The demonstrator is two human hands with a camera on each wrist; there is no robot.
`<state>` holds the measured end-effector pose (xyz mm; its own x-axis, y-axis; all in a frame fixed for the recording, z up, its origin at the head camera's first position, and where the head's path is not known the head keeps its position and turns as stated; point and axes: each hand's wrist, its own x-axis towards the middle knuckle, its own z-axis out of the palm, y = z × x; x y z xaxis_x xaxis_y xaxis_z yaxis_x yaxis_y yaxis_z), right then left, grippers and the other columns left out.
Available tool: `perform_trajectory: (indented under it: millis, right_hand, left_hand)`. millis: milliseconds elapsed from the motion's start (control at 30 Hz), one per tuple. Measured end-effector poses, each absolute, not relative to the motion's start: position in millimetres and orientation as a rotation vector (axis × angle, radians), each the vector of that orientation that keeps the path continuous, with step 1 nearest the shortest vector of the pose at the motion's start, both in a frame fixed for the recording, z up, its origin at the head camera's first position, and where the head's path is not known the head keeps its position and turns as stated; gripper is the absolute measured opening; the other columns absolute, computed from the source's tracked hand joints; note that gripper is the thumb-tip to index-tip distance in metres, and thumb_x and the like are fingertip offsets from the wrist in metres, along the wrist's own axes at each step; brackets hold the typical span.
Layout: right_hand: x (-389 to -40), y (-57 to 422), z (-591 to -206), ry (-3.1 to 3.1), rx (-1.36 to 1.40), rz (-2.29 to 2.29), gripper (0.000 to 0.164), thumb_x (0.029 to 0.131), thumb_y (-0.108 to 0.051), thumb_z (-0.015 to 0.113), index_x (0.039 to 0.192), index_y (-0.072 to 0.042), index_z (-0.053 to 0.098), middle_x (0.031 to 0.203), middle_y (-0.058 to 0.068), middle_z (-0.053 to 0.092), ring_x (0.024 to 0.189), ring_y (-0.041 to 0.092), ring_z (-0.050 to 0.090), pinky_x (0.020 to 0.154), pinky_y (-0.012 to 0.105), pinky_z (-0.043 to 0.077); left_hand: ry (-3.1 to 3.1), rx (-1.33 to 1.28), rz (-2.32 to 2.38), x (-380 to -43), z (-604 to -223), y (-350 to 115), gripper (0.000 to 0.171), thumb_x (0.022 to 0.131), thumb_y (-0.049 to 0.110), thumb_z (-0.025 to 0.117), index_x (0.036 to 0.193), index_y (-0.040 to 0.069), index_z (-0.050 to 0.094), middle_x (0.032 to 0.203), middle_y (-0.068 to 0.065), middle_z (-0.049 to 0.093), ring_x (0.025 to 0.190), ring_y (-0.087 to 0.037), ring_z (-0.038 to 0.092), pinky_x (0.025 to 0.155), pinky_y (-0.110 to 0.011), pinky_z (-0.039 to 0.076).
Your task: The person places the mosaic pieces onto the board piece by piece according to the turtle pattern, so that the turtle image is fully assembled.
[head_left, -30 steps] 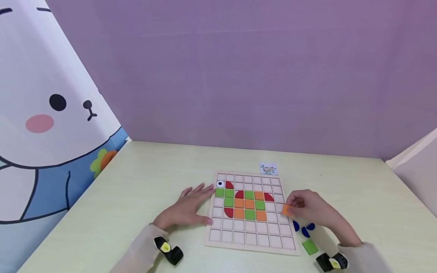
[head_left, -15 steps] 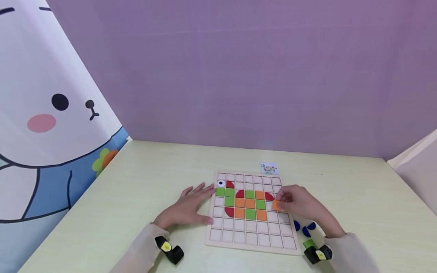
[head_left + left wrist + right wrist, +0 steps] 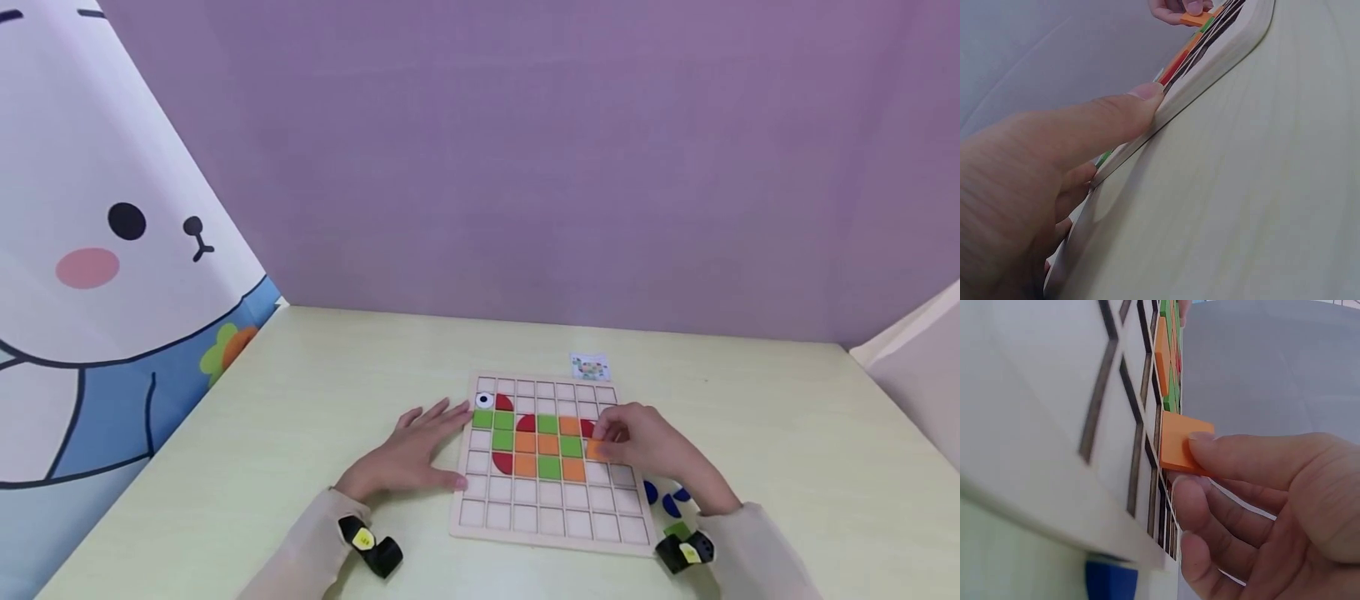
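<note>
A pale wooden grid board (image 3: 551, 520) lies on the table, some of its cells filled with green, orange and red tiles and one round eye piece (image 3: 484, 401). My left hand (image 3: 405, 460) touches the board's left edge with thumb and fingertips, fingers spread. Between thumb and fingers, my right hand (image 3: 648, 448) pinches an orange square tile (image 3: 1179, 442). That tile sits at a cell just right of a green tile (image 3: 572, 447), partly tilted in the right wrist view. The right fingers cover part of a red quarter-round piece (image 3: 587, 427).
Blue rounded pieces (image 3: 671, 505) lie off the board's right edge. A green square tile (image 3: 677, 530) is beside them, partly behind the right wrist camera (image 3: 684, 552). Beyond the board's far edge lies a small picture card (image 3: 590, 367). A purple partition (image 3: 525, 167) stands behind the table.
My right hand has carried the orange tile leftward from the board's right edge to the cell beside the green tile. The left hand has stayed at the left edge.
</note>
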<state>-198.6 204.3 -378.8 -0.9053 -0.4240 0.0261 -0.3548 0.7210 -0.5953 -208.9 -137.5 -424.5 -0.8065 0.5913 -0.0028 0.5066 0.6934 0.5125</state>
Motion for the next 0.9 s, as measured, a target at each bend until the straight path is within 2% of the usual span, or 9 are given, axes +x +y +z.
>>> perform_trajectory:
  millis: [267, 900]
  right_hand:
    - [-198.9, 199.2, -377.5, 2.834, -0.544, -0.953, 0.007, 0.081, -0.003, 0.071, 0.084, -0.008, 0.067, 0.077, 0.0, 0.057, 0.069, 0.014, 0.048, 0.058, 0.02, 0.04]
    - [-197.1, 198.8, -380.6, 2.86, -0.431, -0.912, 0.012, 0.079, -0.004, 0.075, 0.089, -0.007, 0.07, 0.082, 0.001, 0.059, 0.072, 0.014, 0.049, 0.06, 0.021, 0.042]
  left_hand:
    - [2.739, 0.885, 0.752, -210.6, -425.0, -139.9, 0.093, 0.078, 0.058, 0.067, 0.152, 0.019, 0.026, 0.159, 0.002, 0.02, 0.149, -0.028, 0.008, 0.115, -0.058, 0.006]
    - [2.706, 0.884, 0.774, -209.1, -422.4, -135.6, 0.091, 0.079, 0.056, 0.067, 0.151, 0.016, 0.027, 0.159, -0.003, 0.022, 0.149, -0.031, 0.008, 0.115, -0.06, 0.007]
